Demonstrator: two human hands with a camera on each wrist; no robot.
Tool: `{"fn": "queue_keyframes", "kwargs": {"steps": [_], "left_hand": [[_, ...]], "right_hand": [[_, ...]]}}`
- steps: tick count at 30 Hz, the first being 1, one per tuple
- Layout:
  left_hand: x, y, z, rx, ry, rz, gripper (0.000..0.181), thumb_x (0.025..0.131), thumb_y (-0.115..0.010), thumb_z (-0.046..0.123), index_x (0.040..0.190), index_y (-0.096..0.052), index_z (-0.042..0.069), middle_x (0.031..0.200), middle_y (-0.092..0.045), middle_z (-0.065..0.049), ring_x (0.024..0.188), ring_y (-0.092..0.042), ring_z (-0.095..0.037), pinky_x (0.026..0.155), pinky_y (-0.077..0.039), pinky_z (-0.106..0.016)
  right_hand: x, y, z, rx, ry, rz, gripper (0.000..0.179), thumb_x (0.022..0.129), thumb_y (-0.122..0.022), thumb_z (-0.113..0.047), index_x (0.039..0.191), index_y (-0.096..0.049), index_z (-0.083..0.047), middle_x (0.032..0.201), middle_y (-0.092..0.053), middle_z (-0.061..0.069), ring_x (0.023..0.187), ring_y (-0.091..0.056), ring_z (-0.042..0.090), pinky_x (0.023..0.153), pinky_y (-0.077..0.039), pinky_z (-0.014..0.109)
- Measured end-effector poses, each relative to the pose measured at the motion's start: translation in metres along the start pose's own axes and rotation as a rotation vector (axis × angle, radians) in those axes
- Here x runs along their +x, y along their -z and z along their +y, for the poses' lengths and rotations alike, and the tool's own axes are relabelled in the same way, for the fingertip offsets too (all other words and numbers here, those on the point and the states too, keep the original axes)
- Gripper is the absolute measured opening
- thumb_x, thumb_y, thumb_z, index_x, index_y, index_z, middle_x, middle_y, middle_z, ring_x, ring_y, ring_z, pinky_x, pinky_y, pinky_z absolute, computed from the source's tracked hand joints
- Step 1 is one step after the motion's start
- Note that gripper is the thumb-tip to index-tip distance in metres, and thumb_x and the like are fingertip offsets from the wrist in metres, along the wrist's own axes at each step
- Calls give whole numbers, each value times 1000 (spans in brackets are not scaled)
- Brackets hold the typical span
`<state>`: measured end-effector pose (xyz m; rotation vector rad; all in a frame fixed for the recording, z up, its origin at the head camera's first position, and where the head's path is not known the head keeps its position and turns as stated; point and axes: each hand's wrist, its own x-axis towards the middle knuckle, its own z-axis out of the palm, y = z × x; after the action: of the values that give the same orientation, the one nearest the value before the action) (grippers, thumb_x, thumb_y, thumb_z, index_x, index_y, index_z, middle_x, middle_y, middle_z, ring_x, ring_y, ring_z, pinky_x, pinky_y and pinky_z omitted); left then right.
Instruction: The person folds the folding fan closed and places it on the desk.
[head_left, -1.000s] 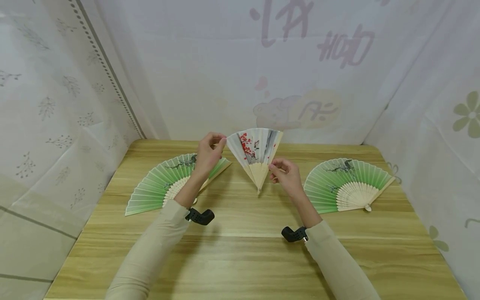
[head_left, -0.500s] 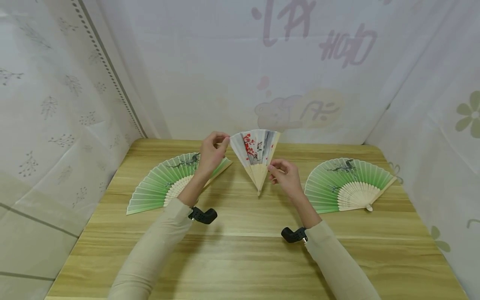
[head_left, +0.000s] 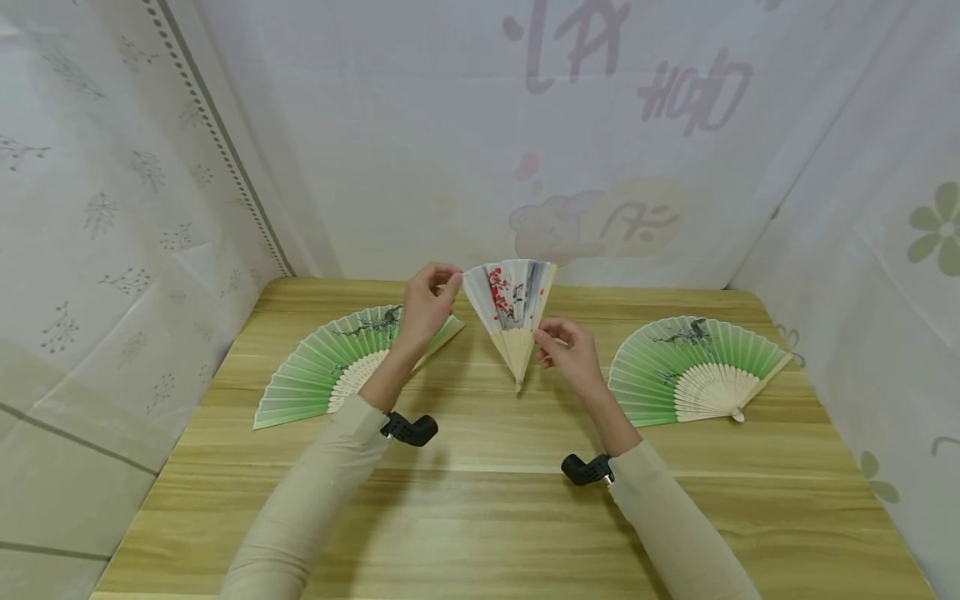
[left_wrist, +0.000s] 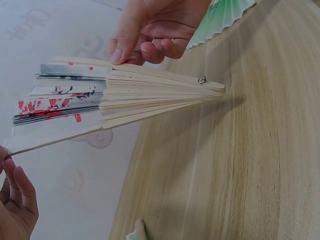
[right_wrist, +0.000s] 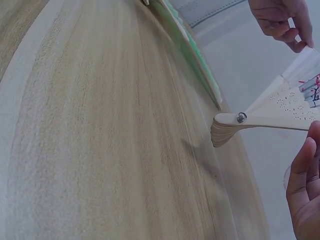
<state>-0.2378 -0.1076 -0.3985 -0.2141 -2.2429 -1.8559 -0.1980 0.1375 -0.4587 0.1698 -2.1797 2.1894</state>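
A white folding fan (head_left: 514,312) with red blossoms and wooden ribs is held up, partly spread, above the middle of the table. My left hand (head_left: 429,304) pinches its upper left corner between thumb and fingers. Lower down, my right hand (head_left: 570,350) pinches the wooden guard stick on the fan's right side. In the left wrist view the folding fan (left_wrist: 95,95) shows its bunched ribs and metal rivet, with the pivot end over the table. The right wrist view shows the rivet end of the same fan (right_wrist: 265,112) and its pierced ribs.
On the wooden table (head_left: 480,517) lie two spread green fans: a left green fan (head_left: 307,375), partly covered by my left arm, and a right green fan (head_left: 693,358) beside my right forearm. White printed cloth (head_left: 420,150) hangs behind and on both sides.
My left hand has shifted slightly right, and the white folding fan has narrowed a little. My right hand has barely moved. Both green fans lie as before.
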Motion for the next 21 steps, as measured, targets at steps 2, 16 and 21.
{"fn": "queue_keyframes", "kwargs": {"steps": [2, 16, 21], "left_hand": [[1, -1, 0, -8, -3, -1, 17, 104, -62, 12, 113, -67, -1, 106, -67, -24, 57, -51, -10, 52, -45, -21], [0, -4, 3, -8, -1, 7, 15, 103, -61, 8, 112, -67, -3, 103, -68, -20, 57, -50, -13, 50, -39, -21], [0, -5, 4, -8, -2, 11, 14, 103, -62, 8, 111, -67, -2, 102, -67, -21, 56, -50, -10, 50, -39, -21]], "right_hand": [[1, -1, 0, -4, 1, 1, 15, 98, -68, -2, 107, -64, 9, 86, -64, 14, 64, -62, 16, 53, -53, 23], [0, -3, 1, -31, -23, 7, 15, 99, -68, -4, 108, -65, 7, 88, -64, 15, 65, -62, 16, 55, -55, 28], [-1, -3, -1, -40, -35, -2, 18, 99, -68, -6, 110, -65, 8, 90, -64, 16, 66, -63, 16, 57, -57, 32]]}}
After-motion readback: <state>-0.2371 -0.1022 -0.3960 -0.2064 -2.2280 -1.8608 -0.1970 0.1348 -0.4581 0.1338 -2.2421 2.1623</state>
